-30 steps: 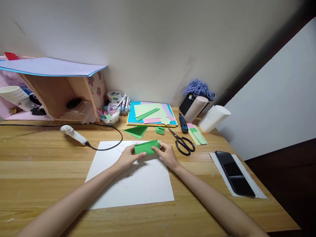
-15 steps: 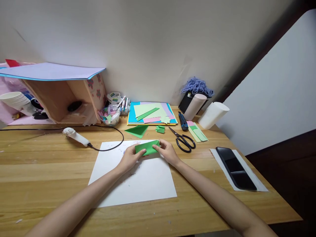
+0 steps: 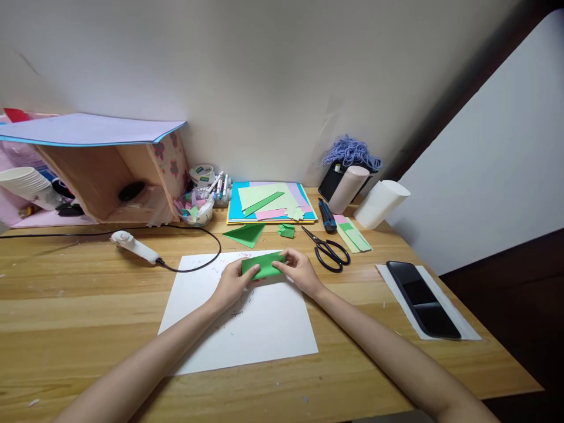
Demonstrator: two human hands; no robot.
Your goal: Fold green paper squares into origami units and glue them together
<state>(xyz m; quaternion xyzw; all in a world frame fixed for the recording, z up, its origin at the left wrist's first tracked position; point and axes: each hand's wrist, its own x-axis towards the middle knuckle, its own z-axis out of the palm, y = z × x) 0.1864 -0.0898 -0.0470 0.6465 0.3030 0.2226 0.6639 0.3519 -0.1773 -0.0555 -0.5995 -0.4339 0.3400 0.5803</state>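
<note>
A folded green paper (image 3: 263, 266) lies at the far edge of a white sheet (image 3: 247, 323) on the wooden desk (image 3: 88, 305). My left hand (image 3: 233, 283) pinches its left end, thumb on top. My right hand (image 3: 299, 271) pinches its right end, fingers curled over the upper edge. Both hands press the green paper against the white sheet.
Black scissors (image 3: 328, 252) lie just right of my right hand. A green paper triangle (image 3: 244, 234) and small green scraps (image 3: 286, 231) sit behind, with a stack of coloured paper (image 3: 271, 202). A corded white tool (image 3: 132, 245) is left, a phone (image 3: 423, 298) right.
The green paper has been pressed flatter and slightly lower between my hands. Both hands stay at its ends; the view shifted a little.
</note>
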